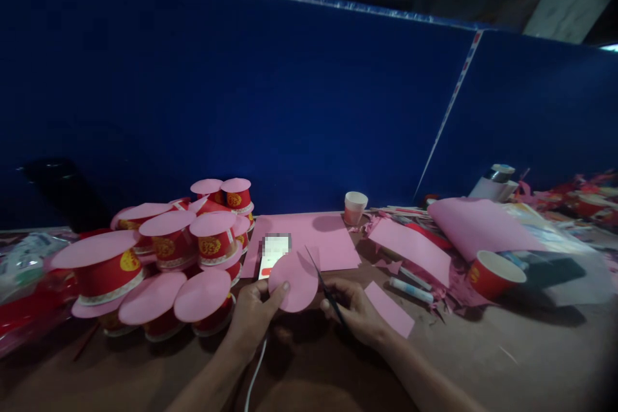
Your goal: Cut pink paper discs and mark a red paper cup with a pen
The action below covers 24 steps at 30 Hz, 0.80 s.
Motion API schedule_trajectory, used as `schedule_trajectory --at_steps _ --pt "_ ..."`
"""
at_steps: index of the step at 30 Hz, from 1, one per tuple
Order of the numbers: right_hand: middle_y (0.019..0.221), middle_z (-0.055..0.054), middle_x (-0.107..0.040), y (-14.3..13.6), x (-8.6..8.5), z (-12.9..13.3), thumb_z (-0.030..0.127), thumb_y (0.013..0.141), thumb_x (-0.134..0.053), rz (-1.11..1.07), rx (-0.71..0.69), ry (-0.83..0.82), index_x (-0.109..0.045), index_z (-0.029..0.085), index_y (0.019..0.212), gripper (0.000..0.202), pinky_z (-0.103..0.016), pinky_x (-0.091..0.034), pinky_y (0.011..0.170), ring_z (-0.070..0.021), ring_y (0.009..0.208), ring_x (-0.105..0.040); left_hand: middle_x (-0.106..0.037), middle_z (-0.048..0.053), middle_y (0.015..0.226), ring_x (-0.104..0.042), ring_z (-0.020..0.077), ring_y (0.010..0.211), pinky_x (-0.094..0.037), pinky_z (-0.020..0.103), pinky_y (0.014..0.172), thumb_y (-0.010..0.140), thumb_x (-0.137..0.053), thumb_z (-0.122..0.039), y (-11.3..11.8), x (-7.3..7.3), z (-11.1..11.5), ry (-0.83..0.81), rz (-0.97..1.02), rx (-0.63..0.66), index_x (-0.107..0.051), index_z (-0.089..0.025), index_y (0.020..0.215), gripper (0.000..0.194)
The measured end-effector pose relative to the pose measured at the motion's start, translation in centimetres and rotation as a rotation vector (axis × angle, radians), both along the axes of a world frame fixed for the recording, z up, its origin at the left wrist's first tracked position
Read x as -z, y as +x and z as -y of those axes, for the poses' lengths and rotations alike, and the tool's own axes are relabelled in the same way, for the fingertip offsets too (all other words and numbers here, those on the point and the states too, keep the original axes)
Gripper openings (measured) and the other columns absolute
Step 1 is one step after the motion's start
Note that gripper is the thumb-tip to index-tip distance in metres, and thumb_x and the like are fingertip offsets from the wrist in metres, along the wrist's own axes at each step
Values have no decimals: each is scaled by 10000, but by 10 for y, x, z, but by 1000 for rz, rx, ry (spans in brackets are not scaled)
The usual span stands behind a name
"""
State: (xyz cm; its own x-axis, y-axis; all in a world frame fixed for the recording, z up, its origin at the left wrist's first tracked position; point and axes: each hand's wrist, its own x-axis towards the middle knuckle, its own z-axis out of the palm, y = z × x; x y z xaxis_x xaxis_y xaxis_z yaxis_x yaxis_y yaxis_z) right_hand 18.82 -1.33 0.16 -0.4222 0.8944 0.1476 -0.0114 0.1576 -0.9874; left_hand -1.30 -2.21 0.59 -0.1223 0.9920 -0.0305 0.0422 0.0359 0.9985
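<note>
My left hand (255, 310) pinches a round pink paper disc (294, 282) by its lower left edge, thumb on top. My right hand (356, 310) grips dark scissors (324, 288), whose blades point up and left along the disc's right edge. Both hands hover just above the brown table (483, 360), near its front middle. A phone (273, 254) lies right behind the disc on a flat pink sheet (313, 238).
A heap of red paper cups capped with pink discs (168, 257) fills the left. A small cup (355, 207) stands at the blue partition (241, 90). Pink sheets (410, 248), a glue stick (411, 290), a tipped red cup (492, 273) and scraps lie right. A white cable (253, 373) runs toward me.
</note>
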Motion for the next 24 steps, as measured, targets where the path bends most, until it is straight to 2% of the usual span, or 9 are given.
schedule_trajectory --at_steps 11,24 --pt "821 -44 -648 2 -5 1 354 775 -616 64 24 36 -640 144 1043 341 -233 -444 619 -146 706 -573 -692 66 718 -600 192 678 -460 276 636 673 -659 -401 -3 5 -2 -3 26 32 -703 -99 834 345" --pt "778 -42 -643 1 -9 2 363 762 -618 114 58 43 -654 128 1023 353 -231 -428 576 -133 643 -544 -659 47 639 -575 182 627 -459 265 578 621 -689 -422 0 -6 1 -4 6 -15 -684 -100 716 336"
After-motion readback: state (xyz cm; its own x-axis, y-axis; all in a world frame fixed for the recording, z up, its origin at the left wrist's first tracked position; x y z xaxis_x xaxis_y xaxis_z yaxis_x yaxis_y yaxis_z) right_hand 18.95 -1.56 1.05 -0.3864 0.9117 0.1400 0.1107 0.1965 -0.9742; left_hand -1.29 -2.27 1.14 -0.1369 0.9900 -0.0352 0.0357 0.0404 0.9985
